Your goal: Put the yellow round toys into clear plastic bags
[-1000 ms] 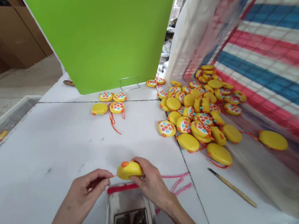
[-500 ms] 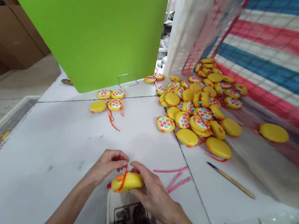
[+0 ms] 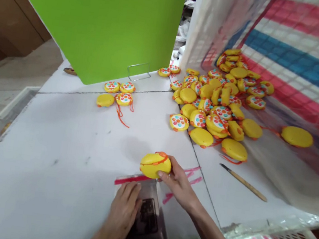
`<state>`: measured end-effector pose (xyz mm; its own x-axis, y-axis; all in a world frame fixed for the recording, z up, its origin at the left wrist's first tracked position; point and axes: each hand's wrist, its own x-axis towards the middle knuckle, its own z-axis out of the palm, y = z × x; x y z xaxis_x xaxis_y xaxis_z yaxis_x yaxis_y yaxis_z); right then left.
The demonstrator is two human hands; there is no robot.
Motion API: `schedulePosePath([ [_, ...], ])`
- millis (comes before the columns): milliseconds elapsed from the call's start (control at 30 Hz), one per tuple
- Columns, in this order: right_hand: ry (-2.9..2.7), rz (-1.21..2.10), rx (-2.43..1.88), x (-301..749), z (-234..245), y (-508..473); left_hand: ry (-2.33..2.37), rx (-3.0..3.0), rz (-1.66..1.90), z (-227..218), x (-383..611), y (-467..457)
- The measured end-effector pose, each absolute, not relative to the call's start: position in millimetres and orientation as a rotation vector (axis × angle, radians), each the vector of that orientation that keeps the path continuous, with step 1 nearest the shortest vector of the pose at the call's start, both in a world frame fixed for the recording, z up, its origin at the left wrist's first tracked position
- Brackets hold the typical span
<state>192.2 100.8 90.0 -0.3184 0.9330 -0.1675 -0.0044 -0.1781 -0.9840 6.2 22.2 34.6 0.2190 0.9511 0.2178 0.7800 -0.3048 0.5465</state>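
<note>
Changed since the earlier view: the left hand (image 3: 122,214) has let go of the orange cord (image 3: 158,159) and now lies on the clear bag (image 3: 160,214), and the cord sits wound around the yellow toy (image 3: 154,167). Left hand: fingers flat and spread on the bag near its red strip (image 3: 130,179), grasping nothing. Right hand (image 3: 179,182): fingertips closed on the right end of the yellow toy, holding it just past the bag's red strip, ahead of the left hand. Clear bag: flat on the white table (image 3: 53,160) under the left hand, with a dark printed label (image 3: 148,216) inside. Pink marks (image 3: 192,171): on the table just beside the right hand. Thin brush (image 3: 242,182): to the right of the right hand, apart from it. Pile of yellow toys (image 3: 218,104): farther ahead and right, many face up with coloured dots. One lone yellow piece (image 3: 297,136): far right. Four more pieces (image 3: 117,93): ahead and left, one trailing a loose orange cord. Green board (image 3: 102,20): upright behind these. Striped woven sack (image 3: 300,44): behind the pile.
</note>
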Motion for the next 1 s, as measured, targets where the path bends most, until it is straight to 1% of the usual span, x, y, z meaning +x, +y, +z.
schedulePosePath([
  [100, -1.233, 1.712, -1.153, 189, 92, 95, 1.682, 2.354, 0.705, 21, 13, 15],
  [233, -1.244, 1.756, -1.169, 181, 96, 84, 1.608, 2.412, 0.628, 31, 12, 18],
  [333, -1.467, 1.705, -1.214, 174, 99, 76, 1.527, 2.452, 0.677, 42, 10, 15],
  [467, -1.916, 1.476, -1.273, 168, 102, 70, 1.417, 2.472, 0.72, 51, 9, 8],
  [600, -2.237, 1.419, -1.345, 169, 109, 70, 1.425, 2.425, 0.895, 57, -7, 4],
  [667, -2.3, 1.43, -1.35, 172, 112, 72, 1.5, 2.328, 1.02, 61, -22, 4],
  [733, -2.317, 1.445, -1.338, 173, 113, 74, 1.676, 2.093, 1.082, 64, -36, 6],
  [800, -2.326, 1.457, -1.327, 173, 114, 75, 1.851, 1.726, 1.007, 68, -44, 11],
  [833, -2.332, 1.455, -1.321, 173, 114, 75, 1.866, 1.558, 0.932, 70, -45, 14],
  [900, -2.349, 1.447, -1.305, 172, 114, 76, 1.76, 1.357, 0.803, 73, -42, 22],
  [1000, -2.424, 1.414, -1.267, 173, 117, 82, 1.589, 1.279, 0.79, 75, -32, 32],
])
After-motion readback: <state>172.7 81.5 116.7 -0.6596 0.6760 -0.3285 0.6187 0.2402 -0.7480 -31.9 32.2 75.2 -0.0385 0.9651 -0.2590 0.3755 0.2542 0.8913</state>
